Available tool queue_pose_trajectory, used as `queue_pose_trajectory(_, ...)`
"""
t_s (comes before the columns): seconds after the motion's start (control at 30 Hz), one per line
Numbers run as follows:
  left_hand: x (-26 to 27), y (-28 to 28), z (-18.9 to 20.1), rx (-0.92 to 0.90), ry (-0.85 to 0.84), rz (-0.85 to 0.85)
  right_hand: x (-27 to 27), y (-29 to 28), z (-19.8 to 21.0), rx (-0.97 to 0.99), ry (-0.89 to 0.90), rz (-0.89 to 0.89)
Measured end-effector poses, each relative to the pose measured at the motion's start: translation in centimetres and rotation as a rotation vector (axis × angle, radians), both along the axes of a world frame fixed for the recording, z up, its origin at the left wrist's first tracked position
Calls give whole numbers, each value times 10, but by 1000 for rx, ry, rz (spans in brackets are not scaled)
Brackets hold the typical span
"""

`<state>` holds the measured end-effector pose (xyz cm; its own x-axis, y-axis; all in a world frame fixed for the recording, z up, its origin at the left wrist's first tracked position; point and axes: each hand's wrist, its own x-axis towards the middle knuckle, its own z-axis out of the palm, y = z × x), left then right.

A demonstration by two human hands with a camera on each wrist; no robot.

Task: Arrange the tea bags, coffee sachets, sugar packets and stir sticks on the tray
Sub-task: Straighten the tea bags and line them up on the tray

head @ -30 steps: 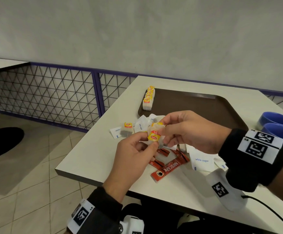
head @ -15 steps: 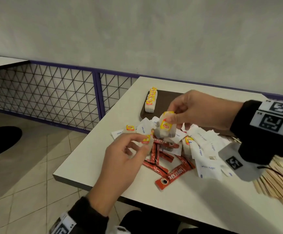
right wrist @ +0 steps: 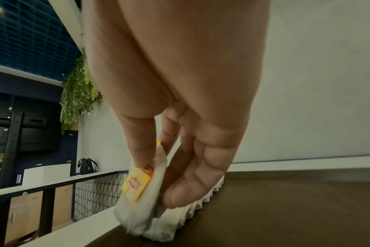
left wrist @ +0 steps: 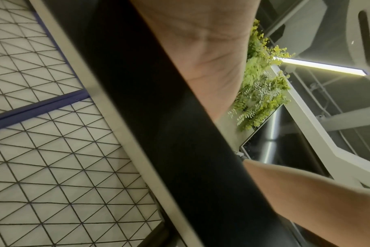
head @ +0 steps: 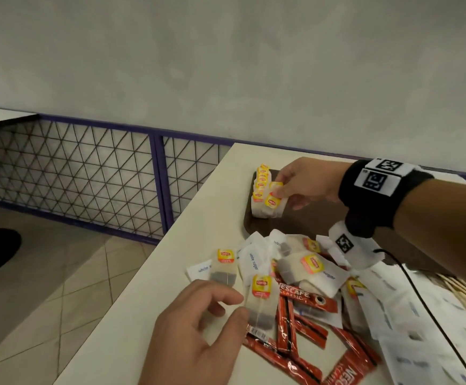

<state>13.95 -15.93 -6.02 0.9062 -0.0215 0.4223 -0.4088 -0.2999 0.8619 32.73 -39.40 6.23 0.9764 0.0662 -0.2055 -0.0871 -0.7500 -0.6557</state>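
At the tray's (head: 323, 218) far-left corner, my right hand (head: 306, 184) pinches a tea bag (head: 274, 200) against the row (head: 262, 180); a nudge could topple it. Left hand (head: 198, 329) pinches another tea bag (head: 262, 301).

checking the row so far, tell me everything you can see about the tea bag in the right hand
The tea bag is a white, soft paper pouch with a yellow tag carrying a red logo. The right hand pinches it near the top, thumb on the tagged side, fingers behind. It stands upright, its bottom on the brown tray at the near end of the row of tea bags, touching the last one.
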Motion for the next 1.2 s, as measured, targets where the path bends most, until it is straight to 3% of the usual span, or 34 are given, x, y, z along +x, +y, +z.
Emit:
queue_pose_trajectory(0.2, 4, -1, -2, 49, -89, 19, 15, 17, -17, 21, 206, 102)
queue_pose_trajectory(0.53, 8, 4, -5, 128, -141, 13, 11, 23, -18, -42, 180, -19)
queue_pose_trajectory(0.87, 9, 5, -5, 125, -156, -2, -6, 45, -17, -112, 281, 12)
queue_pose_trajectory(1.2, 9, 5, -7, 99, -136, -4, 2, 43, -29, -105, 272, -39)
